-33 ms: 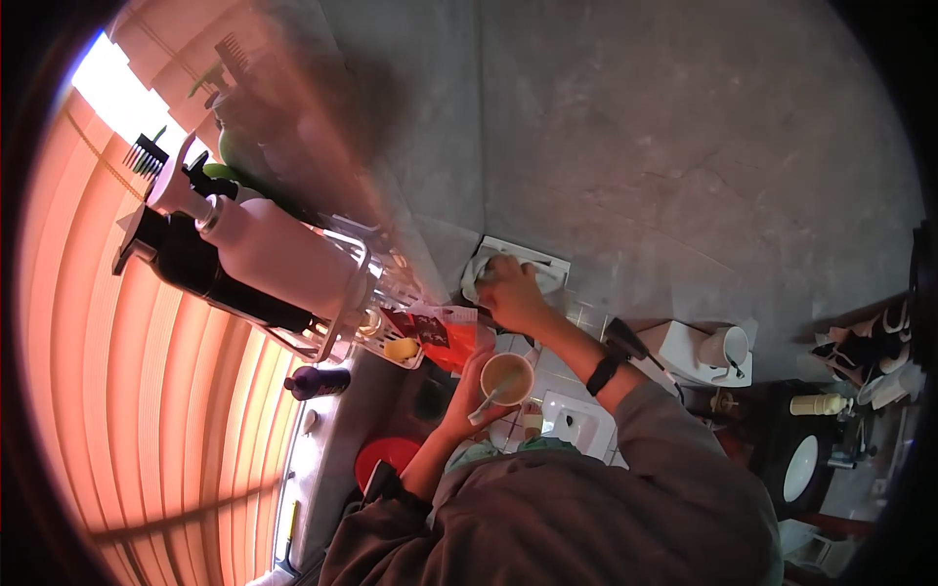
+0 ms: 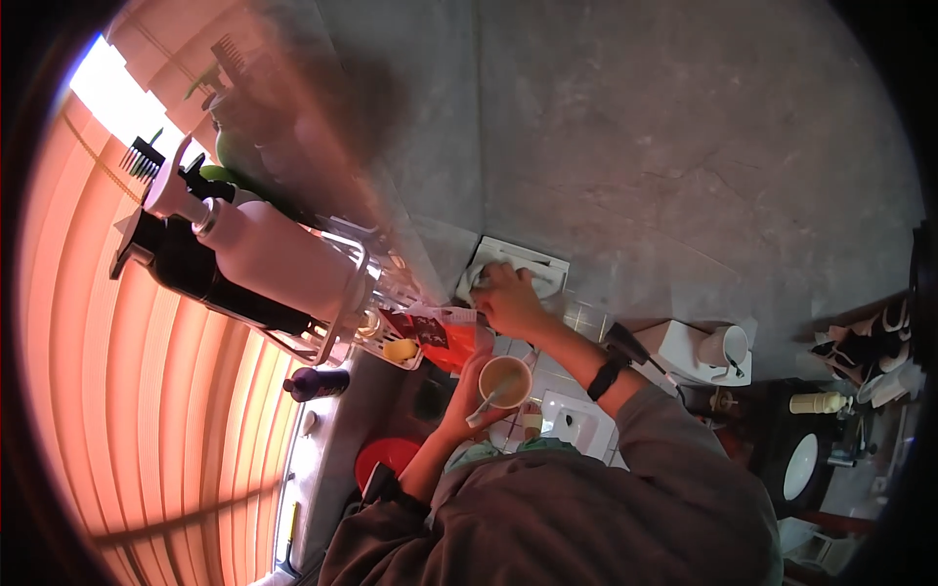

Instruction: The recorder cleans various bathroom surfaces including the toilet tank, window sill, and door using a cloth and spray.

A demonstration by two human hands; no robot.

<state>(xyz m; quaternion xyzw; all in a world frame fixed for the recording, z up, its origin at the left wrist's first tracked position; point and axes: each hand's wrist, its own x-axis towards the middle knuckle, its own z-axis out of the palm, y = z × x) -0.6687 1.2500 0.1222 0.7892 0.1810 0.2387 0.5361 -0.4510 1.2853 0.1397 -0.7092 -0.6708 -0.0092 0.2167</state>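
Observation:
My left hand is wrapped round a pale cup that holds a light brownish liquid. A thin light-coloured handle leans out over the cup's near rim; whether it is a spoon or a brush I cannot tell. Farther forward, my right hand presses with bent fingers on a whitish cloth. That cloth lies against a white rectangular fixture by the grey wall corner. Part of the cloth is hidden under my fingers.
On the left, a wire rack bears a pink pump bottle and a black pump bottle. Beside it are a red packet and a yellow piece. A white mug stands at right, past a black hairdryer-like object.
My right hand has shifted very slightly over the white fixture with the cloth. My left hand and the cup are nearly unmoved.

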